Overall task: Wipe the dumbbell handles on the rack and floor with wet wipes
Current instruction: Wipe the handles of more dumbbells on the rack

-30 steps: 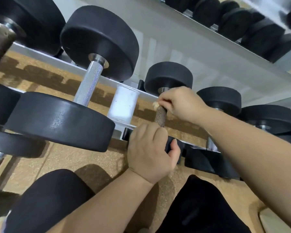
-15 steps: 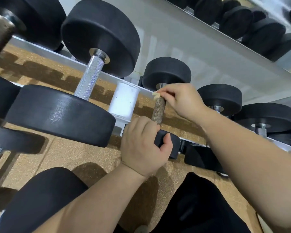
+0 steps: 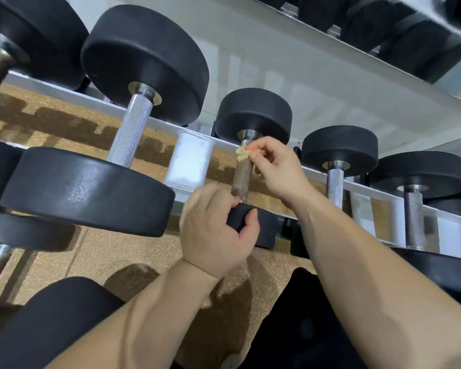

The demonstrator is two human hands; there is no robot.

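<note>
Dumbbell [image 3: 253, 115], small and black-headed, lies on the lower tier of a rack [image 3: 367, 191] at the centre of the view. Its handle points away from the person crouched before it.

Nearest the camera, a dark-clothed knee [image 3: 51, 323] and two bare forearms reach forward over a cork-coloured floor [image 3: 104, 251]. The left hand [image 3: 213, 230] grips the dumbbell's near head, thumb and fingers curled round its edge, steadying it. Just beyond, the brownish knurled handle [image 3: 241, 179] runs up from that head. At its far end the right hand [image 3: 277, 169] pinches a small, crumpled, yellowed wipe [image 3: 242, 151] between thumb and fingertips. The wipe is pressed to the bar beside the metal collar of the far head, and the handle below it is bare.

To wipe well, it seems best to wrap the wipe round the bar rather than dab one side, then draw it the full length toward the near head. Rolling the dumbbell with the left hand would bring the underside within reach. The knurling probably traps grime, so firm pressure should help.

To the left lies a larger dumbbell [image 3: 131, 129] with a bright silver handle, and a white post [image 3: 190, 161] stands between the two. More dumbbells [image 3: 335, 179] line up to the right. Farthest off, an upper shelf [image 3: 304, 75] carries further black weights.
</note>
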